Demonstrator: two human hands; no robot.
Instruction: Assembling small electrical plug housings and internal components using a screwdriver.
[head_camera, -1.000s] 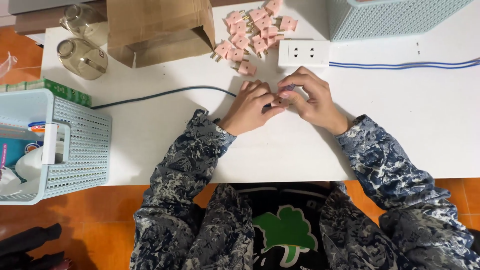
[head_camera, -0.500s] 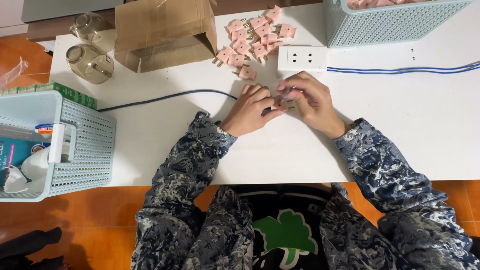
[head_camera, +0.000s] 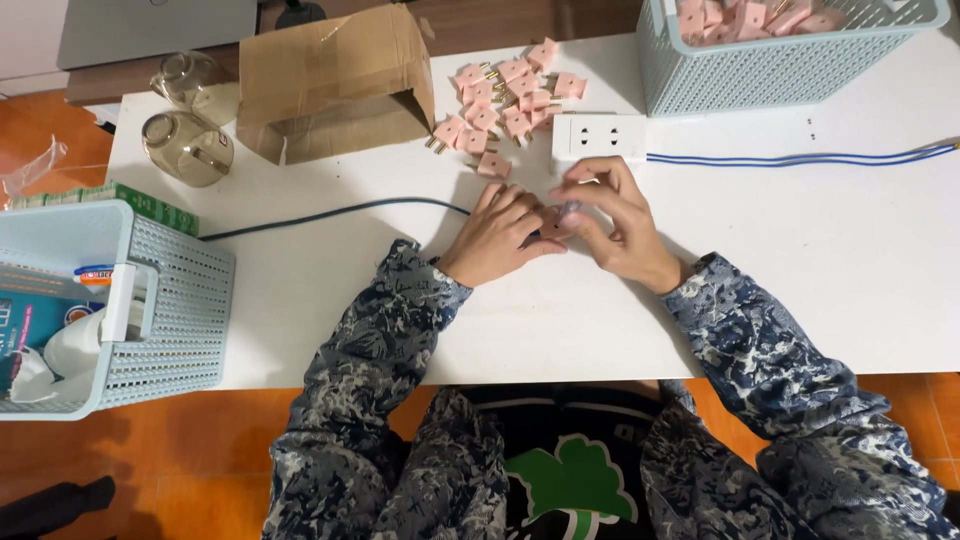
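On the tabletop, your left hand and right hand pinch one pink plug (partly hidden); roughly eighteen lie loose, more fill the basket.

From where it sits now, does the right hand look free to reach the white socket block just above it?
Probably yes. The right hand lies just below the white socket block with only bare table between them. However, both it and the left hand are busy pinching a small pink piece, so it would need to let go.
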